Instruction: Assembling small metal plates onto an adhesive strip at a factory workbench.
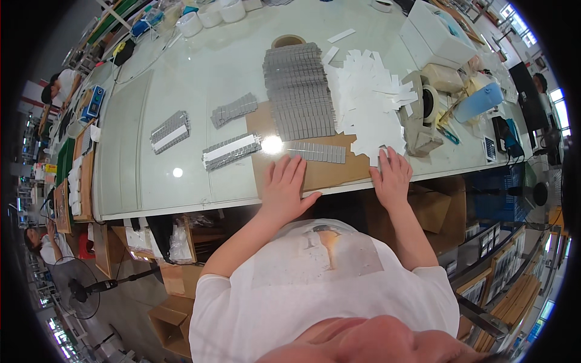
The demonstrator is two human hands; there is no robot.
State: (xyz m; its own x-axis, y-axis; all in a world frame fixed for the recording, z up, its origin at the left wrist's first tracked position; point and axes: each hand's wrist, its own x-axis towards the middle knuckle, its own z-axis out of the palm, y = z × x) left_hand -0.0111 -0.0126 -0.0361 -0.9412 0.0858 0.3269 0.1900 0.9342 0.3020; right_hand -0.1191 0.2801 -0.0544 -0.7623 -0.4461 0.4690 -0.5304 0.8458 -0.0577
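Note:
A short grey strip (pixel 318 152), divided into small rectangular pieces, lies on the brown cardboard sheet (pixel 336 178). My left hand (pixel 284 189) rests flat on the cardboard with fingers stretched out, their tips at the strip's left end. Farther right, my right hand (pixel 392 179) has its fingers extended and thumb apart, touching the near edge of a spread pile of white paper strips (pixel 366 91). Nothing shows gripped in it. Beyond the grey strip, a large overlapping stack of similar grey strips (pixel 301 91) covers the cardboard's far part.
Three smaller stacks lie to the left: one grey stack (pixel 234 110), and two with white strips on top, a nearer one (pixel 232 151) and a leftmost one (pixel 170 131). A tape roll (pixel 288 41) stands behind. A tape dispenser (pixel 420 115) and blue bottle (pixel 478 101) stand right.

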